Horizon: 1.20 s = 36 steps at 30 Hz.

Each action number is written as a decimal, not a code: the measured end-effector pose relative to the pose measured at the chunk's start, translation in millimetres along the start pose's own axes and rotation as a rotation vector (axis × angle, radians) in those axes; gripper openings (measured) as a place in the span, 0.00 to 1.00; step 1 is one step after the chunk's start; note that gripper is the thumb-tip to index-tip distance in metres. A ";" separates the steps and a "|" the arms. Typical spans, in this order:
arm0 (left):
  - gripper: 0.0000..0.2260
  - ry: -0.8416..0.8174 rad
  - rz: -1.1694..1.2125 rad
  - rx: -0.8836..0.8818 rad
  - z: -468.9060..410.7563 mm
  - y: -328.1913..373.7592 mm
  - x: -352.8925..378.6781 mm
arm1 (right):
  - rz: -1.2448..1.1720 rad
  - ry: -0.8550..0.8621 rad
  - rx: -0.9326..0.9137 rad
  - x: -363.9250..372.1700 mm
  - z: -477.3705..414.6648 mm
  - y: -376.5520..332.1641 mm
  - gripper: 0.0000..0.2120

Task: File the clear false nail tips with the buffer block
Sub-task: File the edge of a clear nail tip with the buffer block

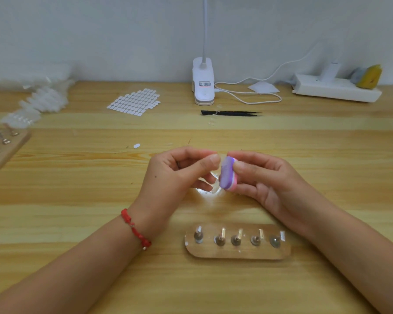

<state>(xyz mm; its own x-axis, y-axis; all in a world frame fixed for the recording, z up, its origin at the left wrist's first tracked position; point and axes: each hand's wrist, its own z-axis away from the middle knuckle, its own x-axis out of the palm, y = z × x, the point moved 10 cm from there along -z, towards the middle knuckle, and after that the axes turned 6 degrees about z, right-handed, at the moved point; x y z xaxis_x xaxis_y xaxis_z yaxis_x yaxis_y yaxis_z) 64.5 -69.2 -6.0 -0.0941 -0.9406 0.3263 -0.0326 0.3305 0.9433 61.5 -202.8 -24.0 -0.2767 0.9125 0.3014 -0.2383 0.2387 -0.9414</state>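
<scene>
Buffer block (227, 174), purple on its facing side with pink and white layers at the edge, held upright above the middle of the wooden table (77, 177) by the right hand (266, 180), whose thumb presses its near side while the curled fingers close round its far side. The left hand (182, 175) meets it from the left, thumb and forefinger pinched together at the block's upper end; a pale, blurred sliver at that contact appears to be the clear nail tip (223, 163), though its outline is too faint to tell for certain. The remaining left fingers are curled beneath. A red cord bracelet (135, 230) circles the left wrist. Near the table's front edge, below the hands, lies a rounded wooden stand (236, 253) with five metal pegs in a row. Farther back lie black tweezers (230, 113), a sheet of small white tabs (134, 102) and a white clip lamp (203, 85) with its cable (247, 96). A white power strip (336, 88) sits at the right rear, and clear packets (43, 98) are heaped at the left rear.
</scene>
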 end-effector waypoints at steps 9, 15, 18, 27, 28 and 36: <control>0.04 -0.026 -0.051 -0.014 0.2 -0.2 3.3 | -0.020 0.069 -0.036 -6.6 -0.3 -2.4 0.09; 0.02 -0.039 -0.050 -0.022 -0.9 -0.6 3.3 | 0.007 0.041 -0.011 -2.5 -0.5 -2.0 0.11; 0.03 -0.093 -0.077 -0.020 1.0 -0.5 8.3 | -0.002 0.067 -0.020 -6.8 -0.4 -2.3 0.11; 0.04 -0.031 -0.077 -0.017 -0.4 -1.1 2.9 | -0.007 0.043 0.003 -4.7 -0.1 -0.8 0.10; 0.05 -0.014 -0.069 -0.017 -0.7 -1.3 0.8 | 0.010 0.032 0.008 -2.9 0.0 -0.4 0.11; 0.06 0.028 -0.098 0.001 1.0 0.8 -1.9 | 0.023 0.022 -0.012 -2.8 -0.7 -0.9 0.09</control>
<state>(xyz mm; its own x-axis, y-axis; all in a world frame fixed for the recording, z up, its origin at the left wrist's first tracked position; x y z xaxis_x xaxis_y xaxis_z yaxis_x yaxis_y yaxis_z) 63.7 -67.0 -5.9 -0.0631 -0.9702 0.2341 -0.0409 0.2369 0.9707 63.2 -205.4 -24.1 -0.2612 0.9248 0.2767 -0.2214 0.2216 -0.9497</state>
